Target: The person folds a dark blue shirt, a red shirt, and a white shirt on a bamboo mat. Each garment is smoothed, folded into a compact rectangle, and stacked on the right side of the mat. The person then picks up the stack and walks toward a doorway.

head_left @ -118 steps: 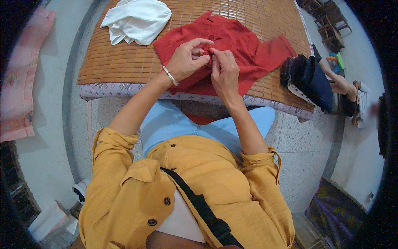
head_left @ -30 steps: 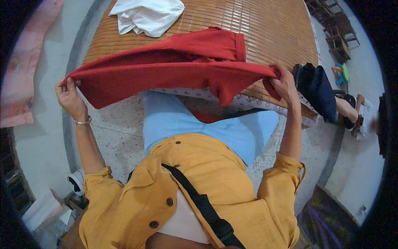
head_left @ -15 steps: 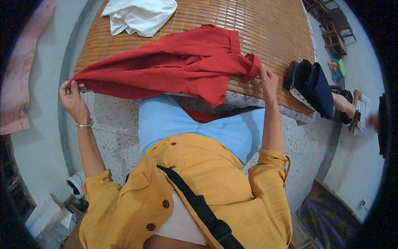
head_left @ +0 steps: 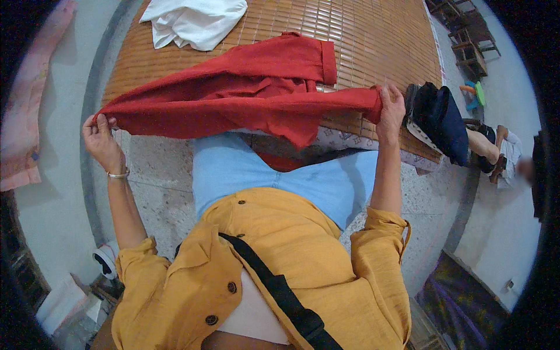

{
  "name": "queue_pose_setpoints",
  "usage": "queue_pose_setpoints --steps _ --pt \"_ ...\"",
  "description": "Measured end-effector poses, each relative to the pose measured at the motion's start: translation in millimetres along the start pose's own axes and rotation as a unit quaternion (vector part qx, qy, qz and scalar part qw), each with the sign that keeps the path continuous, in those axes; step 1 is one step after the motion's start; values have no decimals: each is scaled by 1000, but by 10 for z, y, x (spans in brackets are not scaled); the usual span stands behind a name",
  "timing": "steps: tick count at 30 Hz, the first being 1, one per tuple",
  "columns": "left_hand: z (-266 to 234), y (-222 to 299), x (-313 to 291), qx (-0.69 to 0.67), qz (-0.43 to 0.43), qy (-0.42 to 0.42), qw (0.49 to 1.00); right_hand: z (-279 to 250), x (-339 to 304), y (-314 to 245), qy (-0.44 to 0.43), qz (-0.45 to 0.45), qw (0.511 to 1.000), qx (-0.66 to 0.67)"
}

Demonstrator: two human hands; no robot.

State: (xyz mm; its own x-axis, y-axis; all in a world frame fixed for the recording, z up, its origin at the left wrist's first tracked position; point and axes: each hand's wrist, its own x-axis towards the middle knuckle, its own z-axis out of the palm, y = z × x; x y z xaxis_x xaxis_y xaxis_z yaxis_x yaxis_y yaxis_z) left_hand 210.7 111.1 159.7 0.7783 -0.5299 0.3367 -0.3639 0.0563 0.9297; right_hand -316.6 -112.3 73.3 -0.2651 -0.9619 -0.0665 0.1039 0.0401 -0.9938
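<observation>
A red garment (head_left: 233,96) with banded, cuff-like ends is stretched sideways over the near edge of the bed, its lower part hanging toward my lap. Whether it is a shirt or trousers cannot be told. At its left tip, the fingers of my left hand (head_left: 104,140) are closed in a pinch on the cloth. My right hand (head_left: 389,111) grips the narrow right end, pulled out straight, with the fingers wrapped at its band. A second banded end (head_left: 328,62) lies flat on the bamboo mat (head_left: 373,41), farther from me.
A crumpled white cloth (head_left: 198,23) lies at the mat's far left. Folded dark clothes (head_left: 437,119) are stacked at the right edge, close to my right hand. Beyond them another person (head_left: 510,157) is at the right, near a small colourful stool (head_left: 475,93).
My right hand has shifted slightly right and drawn the narrow end of the red garment out straighter. That end was curled before. My left hand keeps its pinch in nearly the same place.
</observation>
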Motion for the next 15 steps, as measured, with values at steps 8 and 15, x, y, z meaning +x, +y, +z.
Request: queue_pose_setpoints --steps 8,15 --pt "-20 -55 10 -38 12 -16 999 95 -292 -42 -236 -30 965 -110" --pt "30 -31 -6 -30 13 -19 999 134 -290 95 -225 12 968 -109"
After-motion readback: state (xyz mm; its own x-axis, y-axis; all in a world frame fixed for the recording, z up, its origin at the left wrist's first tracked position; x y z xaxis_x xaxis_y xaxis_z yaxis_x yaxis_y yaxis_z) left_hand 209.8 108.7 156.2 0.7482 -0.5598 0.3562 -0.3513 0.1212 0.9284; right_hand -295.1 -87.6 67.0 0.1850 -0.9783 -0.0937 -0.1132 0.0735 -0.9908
